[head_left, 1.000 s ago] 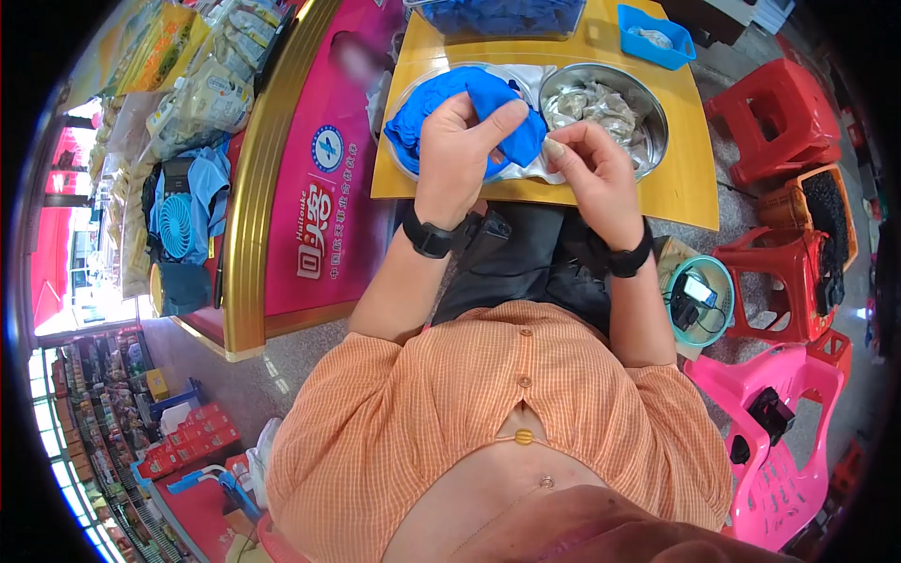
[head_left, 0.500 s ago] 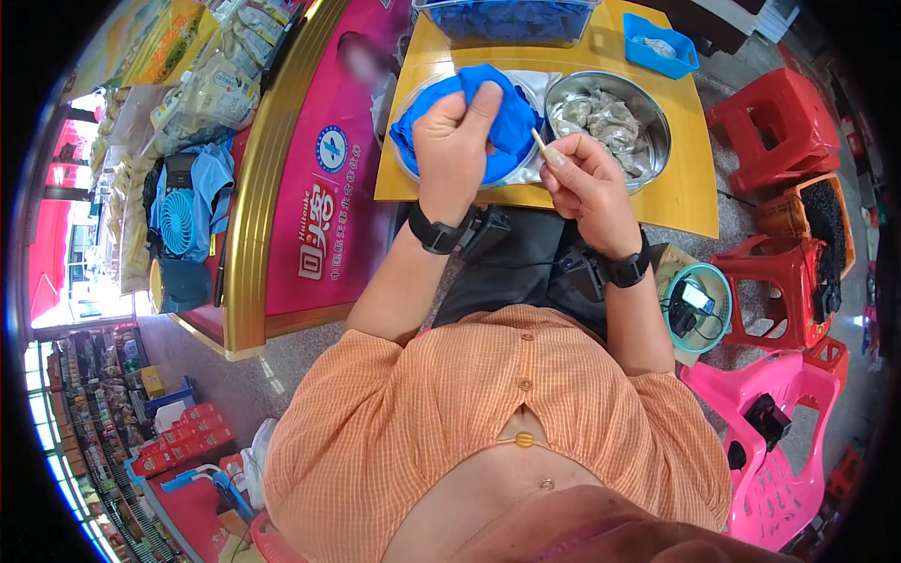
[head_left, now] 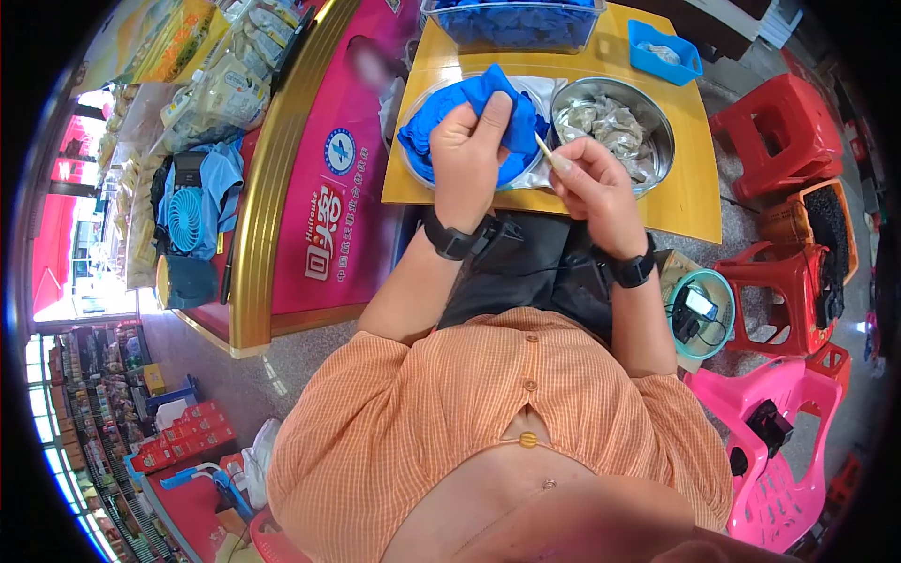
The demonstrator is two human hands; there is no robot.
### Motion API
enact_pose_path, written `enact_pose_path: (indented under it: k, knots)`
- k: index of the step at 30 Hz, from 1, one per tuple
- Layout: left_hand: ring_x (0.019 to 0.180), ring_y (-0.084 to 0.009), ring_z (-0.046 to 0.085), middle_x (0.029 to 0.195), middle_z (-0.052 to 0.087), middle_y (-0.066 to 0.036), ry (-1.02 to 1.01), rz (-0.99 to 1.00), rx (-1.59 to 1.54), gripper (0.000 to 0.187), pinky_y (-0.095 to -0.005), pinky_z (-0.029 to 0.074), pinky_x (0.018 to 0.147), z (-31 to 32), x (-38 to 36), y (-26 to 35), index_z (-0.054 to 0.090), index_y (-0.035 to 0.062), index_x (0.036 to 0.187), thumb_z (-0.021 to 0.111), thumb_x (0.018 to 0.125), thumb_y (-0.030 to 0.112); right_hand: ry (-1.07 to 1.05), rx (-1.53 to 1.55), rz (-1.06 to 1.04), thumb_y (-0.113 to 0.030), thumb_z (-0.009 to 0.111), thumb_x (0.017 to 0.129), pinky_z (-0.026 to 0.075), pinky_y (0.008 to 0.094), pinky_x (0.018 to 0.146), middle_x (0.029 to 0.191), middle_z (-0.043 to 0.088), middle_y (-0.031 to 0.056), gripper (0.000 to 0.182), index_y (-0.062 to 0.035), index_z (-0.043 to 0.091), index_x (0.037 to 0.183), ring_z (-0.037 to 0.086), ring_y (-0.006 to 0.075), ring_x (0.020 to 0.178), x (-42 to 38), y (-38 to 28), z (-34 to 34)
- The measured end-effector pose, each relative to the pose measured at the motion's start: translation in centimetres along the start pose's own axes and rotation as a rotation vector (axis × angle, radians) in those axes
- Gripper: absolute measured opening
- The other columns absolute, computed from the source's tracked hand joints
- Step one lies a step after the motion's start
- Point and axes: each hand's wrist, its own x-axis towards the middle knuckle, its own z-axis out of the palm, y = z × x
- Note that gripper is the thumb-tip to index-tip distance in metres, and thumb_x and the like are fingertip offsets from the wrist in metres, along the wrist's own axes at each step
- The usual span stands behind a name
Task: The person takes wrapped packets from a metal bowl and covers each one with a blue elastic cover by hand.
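Note:
My left hand (head_left: 469, 155) pinches a blue cloth-like piece (head_left: 492, 84) between thumb and fingers, raised above a round tray (head_left: 405, 167) heaped with more blue pieces (head_left: 434, 111). Close by on the right, my right hand (head_left: 596, 183) grips a short pale stick (head_left: 543, 145) between thumb and forefinger. Its tip points up and left toward the blue piece. Behind the right hand stands a round metal bowl (head_left: 664, 141) holding crumpled clear plastic bags (head_left: 610, 131) with greyish contents.
A clear bin (head_left: 516, 39) of blue pieces and a small blue basket (head_left: 668, 68) stand at the back of the yellow table (head_left: 690, 202). A pink counter (head_left: 324, 202) is to the left. Red stools (head_left: 779, 131) and a pink chair (head_left: 798, 441) are on the right.
The blue piece in my left hand has shifted, its peak now standing more upright. My right hand keeps the stick in nearly the same place. The whole view has shifted slightly.

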Motion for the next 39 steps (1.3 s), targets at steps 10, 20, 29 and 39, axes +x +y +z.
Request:
enact_pose_path:
  k: [10, 20, 29, 39]
  knots:
    - [0.057, -0.0001, 0.037, 0.061, 0.048, 0.008, -0.239, -0.047, 0.22, 0.035, -0.0218, 0.03, 0.046, -0.7, -0.3, -0.4, 0.051, 0.0071, 0.061, 0.073, 0.087, 0.016, 0.128, -0.424, -0.312, -0.011, 0.062, 0.093, 0.043, 0.0203, 0.06, 0.076, 0.057, -0.0016, 0.009, -0.0024, 0.058, 0.092, 0.052, 0.0048, 0.068, 0.0, 0.5, -0.2]
    - [0.098, -0.0121, 0.059, 0.112, 0.061, -0.007, -0.235, 0.399, 0.194, 0.01, -0.0228, 0.048, 0.08, -0.4, 0.4, 0.2, 0.066, 0.0039, 0.096, 0.069, 0.086, 0.004, -0.035, -0.501, -0.121, -0.009, 0.06, 0.094, 0.043, 0.0205, 0.061, 0.076, 0.056, -0.0011, 0.008, -0.0012, 0.057, 0.092, 0.051, 0.0051, 0.069, -0.6, -1.7, -1.7]
    - [0.087, -0.0157, 0.063, 0.105, 0.064, -0.009, -0.189, 0.087, -0.166, 0.017, -0.0249, 0.051, 0.075, 0.1, 0.0, 1.7, 0.06, -0.0007, 0.109, 0.061, 0.092, 0.005, 0.107, -0.405, -0.335, -0.008, 0.059, 0.094, 0.041, 0.0204, 0.06, 0.075, 0.055, -0.0017, 0.008, -0.0007, 0.057, 0.093, 0.049, 0.005, 0.067, -0.4, -1.0, -0.8]
    - [0.075, -0.012, 0.063, 0.091, 0.063, -0.008, -0.153, 0.22, 0.121, 0.042, -0.0221, 0.051, 0.06, 0.5, -1.2, 0.5, 0.047, -0.0006, 0.123, 0.067, 0.086, -0.001, 0.341, -0.349, -0.428, -0.008, 0.06, 0.094, 0.043, 0.0207, 0.061, 0.078, 0.057, -0.0015, 0.007, -0.0017, 0.058, 0.095, 0.052, 0.0048, 0.07, 0.5, 0.4, -0.7]
